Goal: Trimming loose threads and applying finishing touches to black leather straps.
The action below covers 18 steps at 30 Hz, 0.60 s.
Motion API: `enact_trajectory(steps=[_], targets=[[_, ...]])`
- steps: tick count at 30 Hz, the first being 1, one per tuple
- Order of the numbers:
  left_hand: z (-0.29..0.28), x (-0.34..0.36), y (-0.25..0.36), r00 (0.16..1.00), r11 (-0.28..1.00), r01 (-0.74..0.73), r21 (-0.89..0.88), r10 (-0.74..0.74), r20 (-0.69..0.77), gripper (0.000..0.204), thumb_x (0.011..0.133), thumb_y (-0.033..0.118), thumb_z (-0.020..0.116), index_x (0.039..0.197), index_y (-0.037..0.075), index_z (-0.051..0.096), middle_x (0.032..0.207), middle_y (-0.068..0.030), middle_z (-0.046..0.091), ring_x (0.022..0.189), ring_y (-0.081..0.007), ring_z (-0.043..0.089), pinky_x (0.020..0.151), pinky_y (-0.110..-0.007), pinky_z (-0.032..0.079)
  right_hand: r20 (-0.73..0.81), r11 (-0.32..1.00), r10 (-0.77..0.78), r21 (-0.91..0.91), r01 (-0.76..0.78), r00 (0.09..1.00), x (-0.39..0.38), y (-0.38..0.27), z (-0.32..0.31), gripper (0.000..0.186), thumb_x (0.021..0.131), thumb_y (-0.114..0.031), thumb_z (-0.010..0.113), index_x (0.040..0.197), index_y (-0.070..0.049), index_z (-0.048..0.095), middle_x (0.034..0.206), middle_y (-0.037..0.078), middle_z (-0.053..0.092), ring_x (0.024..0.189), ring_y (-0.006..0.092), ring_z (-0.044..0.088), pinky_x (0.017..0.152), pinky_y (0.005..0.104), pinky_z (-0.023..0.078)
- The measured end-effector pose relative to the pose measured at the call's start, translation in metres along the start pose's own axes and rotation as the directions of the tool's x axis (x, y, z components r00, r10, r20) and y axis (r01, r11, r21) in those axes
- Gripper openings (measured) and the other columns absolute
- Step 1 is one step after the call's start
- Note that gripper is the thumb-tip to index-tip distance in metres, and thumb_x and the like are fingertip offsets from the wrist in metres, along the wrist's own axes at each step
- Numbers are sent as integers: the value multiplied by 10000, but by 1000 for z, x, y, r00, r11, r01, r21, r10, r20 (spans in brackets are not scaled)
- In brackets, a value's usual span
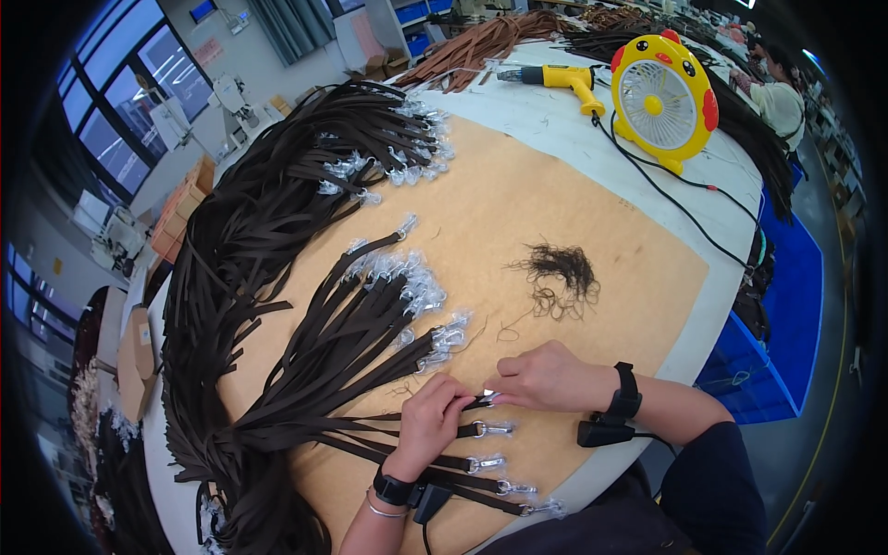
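2 hands meet near the 6 o'clock edge of our counter (518, 222), and both are clenched on the same dark brown strap (435, 404). Our left hand (430, 421) pinches the strap just behind its end, while our right hand (546, 375) closes its fingertips on the small metal clasp (487, 398) at the tip, so the 2 hands are almost touching. The strap's long axis runs roughly from 9 o'clock to 3 o'clock, its free length trailing away toward 9 o'clock under our left wrist into the fan of other straps. The clasp lies at 3 o'clock from our left grip and at 9 o'clock from our right grip; we judge the right hand the nearer to the metal, the left nearer to the strap body. Just below, toward 6 o'clock, 4 straps with bare clasps (493, 428) lie side by side, clasps pointing to 3 o'clock. Toward 12 o'clock from the hands sits a bundle of straps with clear-wrapped ends (407, 287), and farther on a second heap of them (388, 157). A tangle of dark threads (560, 273) rests at 1 o'clock, well apart. A yellow fan (661, 97) and a yellow heat gun (560, 79) stand at the far 12 o'clock side.
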<state>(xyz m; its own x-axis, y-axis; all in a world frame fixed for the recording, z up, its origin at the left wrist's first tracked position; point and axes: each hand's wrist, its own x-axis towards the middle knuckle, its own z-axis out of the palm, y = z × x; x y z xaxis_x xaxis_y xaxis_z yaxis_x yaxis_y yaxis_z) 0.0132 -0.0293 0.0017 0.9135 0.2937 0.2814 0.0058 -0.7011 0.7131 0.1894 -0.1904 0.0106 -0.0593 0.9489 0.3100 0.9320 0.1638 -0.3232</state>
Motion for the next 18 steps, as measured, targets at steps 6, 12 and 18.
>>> enact_trajectory(steps=[6,12,18], targets=[[0,0,-1,1000,1000,-1,8,1,2,93,826,-19,726,892,0,664,818,-115,632,682,-265,627,609,-324,486,-30,999,-39,-5,39,999,2,0,1,229,919,-339,680,1035,-148,728,752,26,549,592,194,633,491,336,483],[-3,-3,0,1000,999,-12,53,12,11,95,820,-2,741,885,3,672,830,-121,645,705,-282,644,619,-344,501,-39,996,-58,-72,55,998,2,-3,1,222,895,-333,693,1019,-150,710,744,26,532,596,184,633,484,334,477],[-5,-7,6,999,990,-5,138,-1,40,94,816,4,738,881,17,671,840,-114,642,724,-303,651,639,-370,527,-7,998,-43,-41,43,999,2,-4,7,203,904,-324,683,961,-130,663,760,42,533,625,202,643,501,349,487]])
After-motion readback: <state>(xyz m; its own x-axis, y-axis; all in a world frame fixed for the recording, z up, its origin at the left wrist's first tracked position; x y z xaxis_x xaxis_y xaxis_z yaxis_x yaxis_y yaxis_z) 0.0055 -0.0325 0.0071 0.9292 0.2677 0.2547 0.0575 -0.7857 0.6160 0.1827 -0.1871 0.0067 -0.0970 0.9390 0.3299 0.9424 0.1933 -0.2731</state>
